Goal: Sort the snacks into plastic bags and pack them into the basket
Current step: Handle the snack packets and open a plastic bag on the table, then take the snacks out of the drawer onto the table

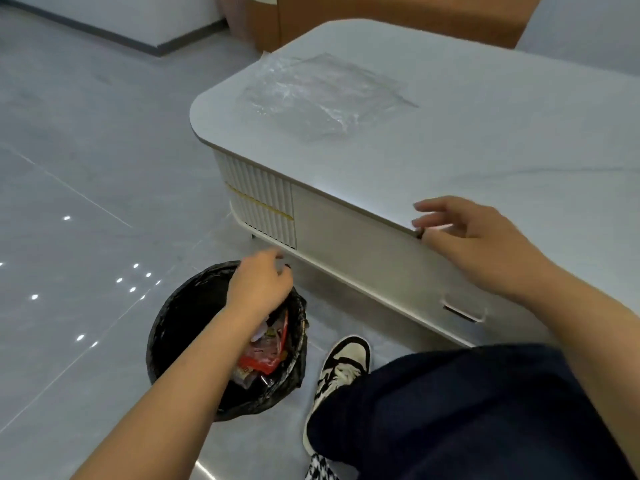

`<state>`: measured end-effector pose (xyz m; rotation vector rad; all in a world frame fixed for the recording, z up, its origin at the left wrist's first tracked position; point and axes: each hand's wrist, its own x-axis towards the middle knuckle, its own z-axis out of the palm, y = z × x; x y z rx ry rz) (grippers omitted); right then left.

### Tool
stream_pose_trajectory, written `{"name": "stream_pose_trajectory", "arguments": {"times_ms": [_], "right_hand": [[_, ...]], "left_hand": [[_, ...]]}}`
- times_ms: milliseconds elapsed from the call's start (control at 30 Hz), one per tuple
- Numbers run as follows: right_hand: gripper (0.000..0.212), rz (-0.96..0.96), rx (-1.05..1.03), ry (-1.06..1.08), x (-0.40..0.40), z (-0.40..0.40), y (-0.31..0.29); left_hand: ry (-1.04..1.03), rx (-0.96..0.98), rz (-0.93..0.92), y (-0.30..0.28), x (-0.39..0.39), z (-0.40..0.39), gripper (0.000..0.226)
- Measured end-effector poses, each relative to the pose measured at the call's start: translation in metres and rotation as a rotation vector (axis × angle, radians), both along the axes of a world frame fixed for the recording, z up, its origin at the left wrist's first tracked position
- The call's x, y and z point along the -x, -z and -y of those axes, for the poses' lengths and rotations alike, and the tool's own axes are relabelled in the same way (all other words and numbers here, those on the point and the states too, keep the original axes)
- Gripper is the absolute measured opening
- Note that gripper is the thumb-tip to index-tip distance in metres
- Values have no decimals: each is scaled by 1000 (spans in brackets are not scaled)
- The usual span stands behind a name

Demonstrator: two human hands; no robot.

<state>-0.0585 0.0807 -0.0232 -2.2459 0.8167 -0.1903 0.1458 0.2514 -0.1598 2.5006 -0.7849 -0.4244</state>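
Note:
Clear plastic bags (322, 95) lie flat in a loose pile near the left end of the low white table (485, 140). My left hand (259, 282) hovers over a black-lined bin (180, 327) on the floor, its fingers loosely curled with nothing visible in them. Red and white snack wrappers (265, 355) lie inside the bin. My right hand (464, 233) rests at the table's front edge with relaxed fingers, thumb under the rim. No basket is in view.
The table has a ribbed left end and a drawer front (346, 237) with a handle slot (462, 311). My leg in dark trousers (467, 410) and a black-and-white shoe (341, 368) sit right of the bin. Grey tiled floor (86, 202) spreads to the left.

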Motion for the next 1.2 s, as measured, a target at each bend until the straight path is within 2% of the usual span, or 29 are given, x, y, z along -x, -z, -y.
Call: {"name": "stream_pose_trajectory", "arguments": {"times_ms": [67, 133, 233, 367, 433, 600, 667, 733, 867, 1033, 1200], "right_hand": [[24, 31, 124, 54, 36, 15, -26], [24, -16, 227, 94, 67, 27, -39], [29, -83, 264, 148, 105, 38, -39], [44, -219, 381, 155, 138, 49, -15], [50, -258, 369, 161, 146, 53, -5], [57, -344, 294, 175, 154, 65, 8], [49, -407, 310, 155, 152, 63, 16], [41, -459, 404, 125, 150, 61, 23], [50, -457, 464, 86, 154, 58, 35], [62, -469, 502, -27, 175, 63, 42], [76, -482, 541, -55, 186, 53, 48]], "left_hand": [[63, 75, 13, -43, 11, 16, 38], [156, 159, 32, -85, 26, 36, 38], [367, 253, 38, -136, 55, 70, 36], [676, 197, 51, -177, 106, 112, 37], [799, 119, 63, -185, 132, 130, 38], [970, -95, 30, -169, 183, 156, 25], [997, -170, -11, -156, 195, 160, 24], [970, -159, -37, -151, 202, 165, 26], [917, -52, -16, -138, 207, 168, 30], [1125, -526, 203, -85, 207, 159, 43], [1119, -592, 118, -60, 213, 163, 60]]}}
